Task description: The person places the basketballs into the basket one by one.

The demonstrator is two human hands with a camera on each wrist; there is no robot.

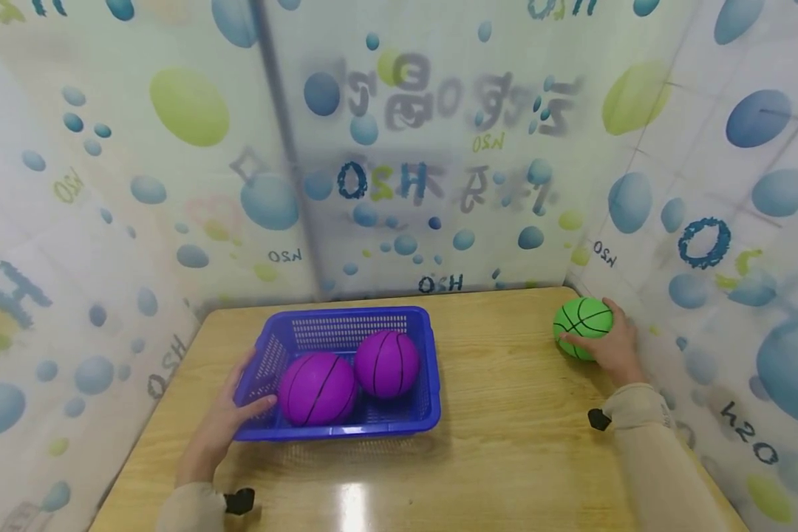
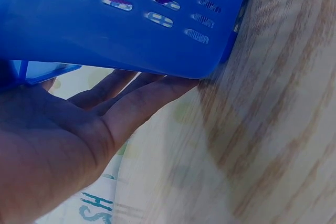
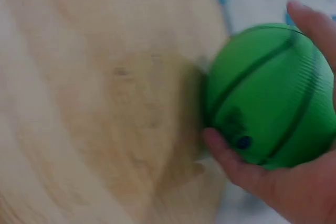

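Observation:
A blue plastic basket (image 1: 339, 431) with perforated walls stands on the wooden table, left of the middle in the head view. Two purple balls with black lines lie inside it: one ball (image 1: 315, 390) front left, the other ball (image 1: 387, 363) behind it to the right. My left hand (image 1: 221, 425) grips the basket's left end, thumb over the rim and fingers along the outside; the left wrist view shows those fingers against the basket wall (image 2: 105, 35). At the table's far right, my right hand (image 1: 613, 349) holds a green ball (image 1: 580, 318) between thumb and fingers.
The wooden table (image 1: 499, 391) is enclosed at the back and both sides by a curtain (image 1: 439, 170) printed with blue and green bubbles. Its right panel (image 1: 705, 310) hangs close beside the right hand. A black object (image 1: 240, 502) sits at each sleeve cuff.

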